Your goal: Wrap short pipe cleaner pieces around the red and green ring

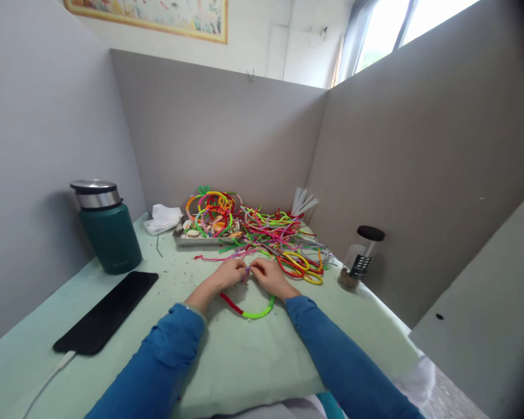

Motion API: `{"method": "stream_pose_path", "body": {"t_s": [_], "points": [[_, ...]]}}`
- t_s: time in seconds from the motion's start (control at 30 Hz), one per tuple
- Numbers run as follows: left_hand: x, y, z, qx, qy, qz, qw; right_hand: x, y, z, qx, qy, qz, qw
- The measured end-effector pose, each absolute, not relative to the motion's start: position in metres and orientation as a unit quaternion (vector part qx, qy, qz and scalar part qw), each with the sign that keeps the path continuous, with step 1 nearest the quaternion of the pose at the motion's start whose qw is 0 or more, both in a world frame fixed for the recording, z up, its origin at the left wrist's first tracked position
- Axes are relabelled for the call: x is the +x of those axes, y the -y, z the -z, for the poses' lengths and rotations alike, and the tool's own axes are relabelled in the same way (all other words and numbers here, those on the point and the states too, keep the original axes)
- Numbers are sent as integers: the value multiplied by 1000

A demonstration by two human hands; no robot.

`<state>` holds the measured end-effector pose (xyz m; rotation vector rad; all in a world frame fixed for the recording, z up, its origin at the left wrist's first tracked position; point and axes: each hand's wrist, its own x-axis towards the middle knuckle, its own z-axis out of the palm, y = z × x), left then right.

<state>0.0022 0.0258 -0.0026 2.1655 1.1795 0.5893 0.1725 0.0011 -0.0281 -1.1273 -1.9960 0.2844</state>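
Observation:
My left hand (227, 274) and my right hand (271, 277) meet above the middle of the table, fingertips pinched close together. Between them is a small purple pipe cleaner (246, 272), held from both sides; its ends are hidden by the fingers. Just below the hands, a curved band wrapped in pipe cleaner (257, 315), red on the left and green on the right, arcs toward me. Its upper part is hidden, so I cannot tell whether it joins the purple piece. Right of my right hand lie scissors (300, 263) with yellow and red handles.
A metal tray (205, 241) holds shells and colourful rings, beside a heap of pipe cleaners (273, 227). A green bottle (109, 233) and a cabled black phone (107, 314) are at left, a clear black-lidded jar (360, 259) at right. Grey partitions (218, 128) enclose the table.

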Motion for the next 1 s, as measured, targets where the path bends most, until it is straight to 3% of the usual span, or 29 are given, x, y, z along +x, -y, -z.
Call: {"method": "stream_pose_path", "body": {"t_s": [0.3,1.0], "points": [[2,-27,7,854,-453,-213,140,172,-1,27,-458,786,-114,398],[1,-22,1,853,-448,-247,105,173,-2,27,-464,780,-116,403]]}}
